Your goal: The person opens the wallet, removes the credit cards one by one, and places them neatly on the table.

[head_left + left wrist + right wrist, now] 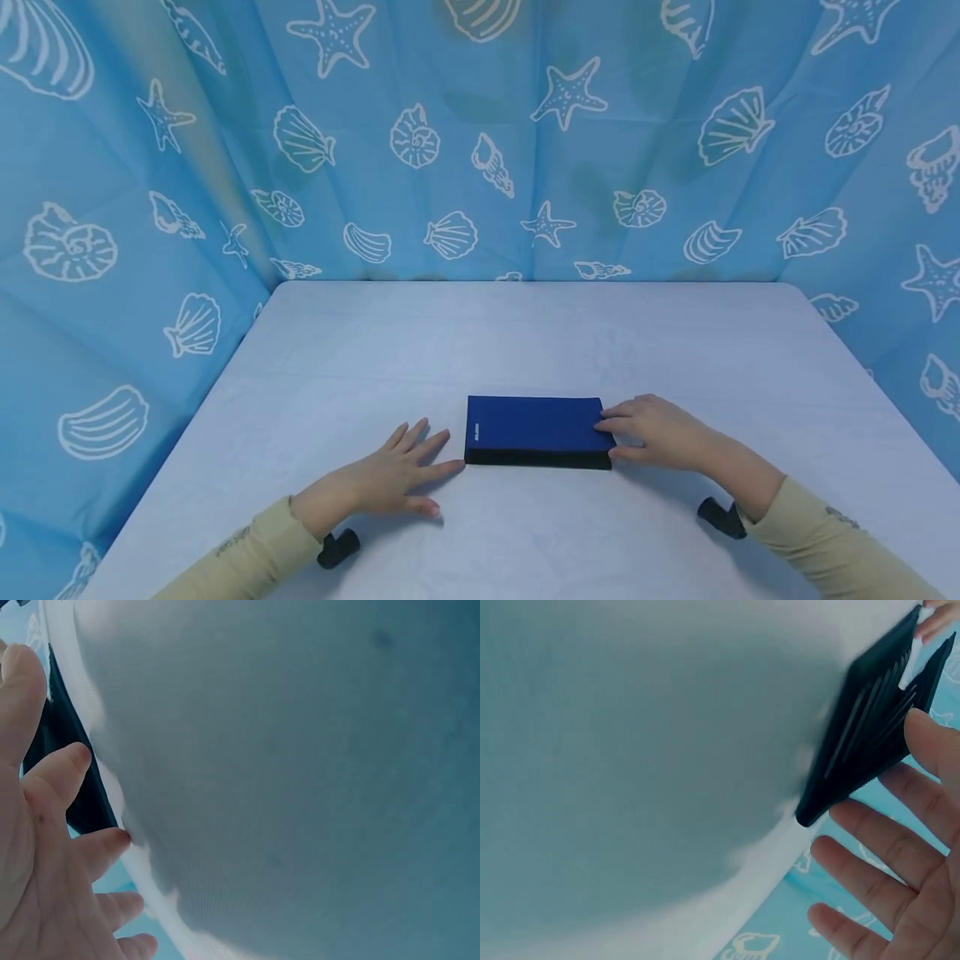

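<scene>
A long blue wallet [534, 423] lies on the white table, with small pale lettering at its left end and a black strip along its front. In the right wrist view the wallet [859, 724] stands partly spread, and ribbed, slot-like rows show inside. My right hand [660, 433] touches its right end, fingertips on the blue cover and thumb by the front corner. Past the left end, my left hand [390, 479] is spread with its fingers fairly straight. One left fingertip reaches the wallet's front left corner; whether it touches I cannot tell.
A white cloth-covered table [375, 342] extends around the wallet. Blue curtains [480, 125] with white shells and starfish hang behind the table and at both sides. A black device [339, 548] is worn under the left wrist, another black device [722, 517] under the right.
</scene>
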Demonstrator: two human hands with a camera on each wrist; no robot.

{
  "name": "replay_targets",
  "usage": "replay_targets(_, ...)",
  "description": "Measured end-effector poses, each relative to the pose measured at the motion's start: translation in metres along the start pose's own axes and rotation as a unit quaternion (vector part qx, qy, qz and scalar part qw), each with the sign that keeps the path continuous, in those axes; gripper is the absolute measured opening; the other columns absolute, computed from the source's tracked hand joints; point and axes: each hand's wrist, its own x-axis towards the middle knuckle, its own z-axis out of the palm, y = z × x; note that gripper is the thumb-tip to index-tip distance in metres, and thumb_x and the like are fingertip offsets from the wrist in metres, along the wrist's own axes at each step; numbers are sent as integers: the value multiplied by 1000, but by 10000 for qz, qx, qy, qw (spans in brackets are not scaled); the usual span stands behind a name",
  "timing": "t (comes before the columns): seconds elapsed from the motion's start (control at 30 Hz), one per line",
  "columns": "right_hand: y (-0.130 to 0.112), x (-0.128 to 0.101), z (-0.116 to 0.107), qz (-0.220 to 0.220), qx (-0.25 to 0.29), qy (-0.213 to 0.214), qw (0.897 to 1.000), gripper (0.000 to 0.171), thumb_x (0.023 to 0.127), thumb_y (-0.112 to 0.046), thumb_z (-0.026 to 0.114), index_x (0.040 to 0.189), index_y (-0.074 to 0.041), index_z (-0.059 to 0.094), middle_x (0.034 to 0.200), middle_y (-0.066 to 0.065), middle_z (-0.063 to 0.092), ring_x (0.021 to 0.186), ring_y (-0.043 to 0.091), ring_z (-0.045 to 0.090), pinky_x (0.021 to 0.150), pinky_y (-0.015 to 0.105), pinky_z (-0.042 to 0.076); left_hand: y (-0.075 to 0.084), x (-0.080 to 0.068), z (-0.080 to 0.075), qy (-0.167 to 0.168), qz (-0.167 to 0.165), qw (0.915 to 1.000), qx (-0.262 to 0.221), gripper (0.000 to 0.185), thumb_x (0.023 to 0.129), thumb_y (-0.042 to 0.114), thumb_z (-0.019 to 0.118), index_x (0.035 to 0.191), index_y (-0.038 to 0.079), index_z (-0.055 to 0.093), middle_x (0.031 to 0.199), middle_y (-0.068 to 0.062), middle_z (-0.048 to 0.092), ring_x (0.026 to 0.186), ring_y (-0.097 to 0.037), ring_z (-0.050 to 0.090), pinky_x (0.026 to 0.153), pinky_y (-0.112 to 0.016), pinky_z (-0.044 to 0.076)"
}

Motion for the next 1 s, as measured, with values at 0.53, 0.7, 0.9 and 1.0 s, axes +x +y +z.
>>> replay_targets(0.53, 14, 8, -23, 239, 1090, 331, 9932, 20, 88, -19, 60, 103, -9, 69, 97, 2, 70, 89, 18, 65, 75, 36, 53, 3, 3, -2, -99, -166, 9998, 112, 69, 83, 62, 45, 143, 31, 31, 153, -8, 15, 139, -38, 3, 109, -55, 6)
replay_targets(0.7, 20, 12, -24, 702, 1778, 592, 9798, 21, 89, -17, 60, 104, -7, 69, 99, 6, 69, 91, 22, 65, 77, 37, 53, 1, 3, 0, -110, -159, 9998, 109, 70, 83, 63, 45, 143, 31, 30, 153, -9, 14, 139, -38, 2, 109, -55, 5)
replay_targets(0.9, 29, 19, -23, 1199, 2457, 988, 9568, 17, 88, -14, 61, 101, -6, 68, 95, 8, 69, 84, 19, 62, 74, 34, 52, 1, 6, 0, -198, -175, 9995, 146, 71, 82, 64, 45, 143, 32, 30, 154, -8, 14, 139, -37, 3, 109, -55, 5)
replay_targets(1.0, 33, 24, -22, 1384, 2749, 1226, 9435, 13, 88, -11, 60, 99, -4, 64, 90, 10, 68, 79, 18, 61, 74, 37, 52, 0, 7, -1, -229, -190, 9995, 137, 71, 81, 65, 45, 143, 32, 30, 153, -8, 14, 140, -37, 4, 109, -55, 5)
